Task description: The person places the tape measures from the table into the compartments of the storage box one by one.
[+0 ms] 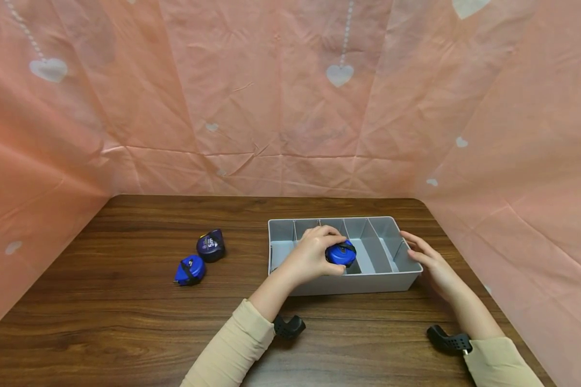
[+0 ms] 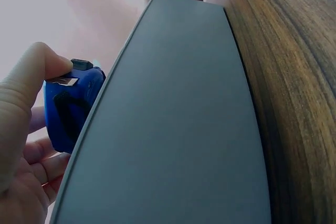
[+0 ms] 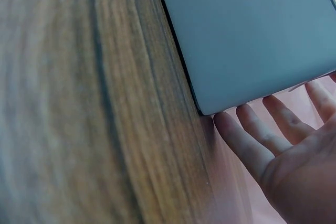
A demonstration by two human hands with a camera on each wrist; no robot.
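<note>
In the head view my left hand (image 1: pixel 316 251) grips a blue tape measure (image 1: pixel 341 254) between thumb and fingers, over the middle of a grey divided tray (image 1: pixel 358 285). The left wrist view shows this tape measure (image 2: pixel 73 108) level with the tray's rim, a black strap across its side. My right hand (image 1: pixel 431 263) rests against the tray's right end, fingers spread. Seen from the right wrist, the fingertips (image 3: pixel 226 121) touch the tray's end wall near its bottom corner. Part of the tray's left half is hidden behind my left hand.
To the left on the wooden table (image 1: pixel 126 322) lie a second blue tape measure (image 1: pixel 190 270) with a black strap and a dark navy tape measure (image 1: pixel 211 245), close together. A pink curtain (image 1: pixel 271 107) with heart prints surrounds the table at the back and sides.
</note>
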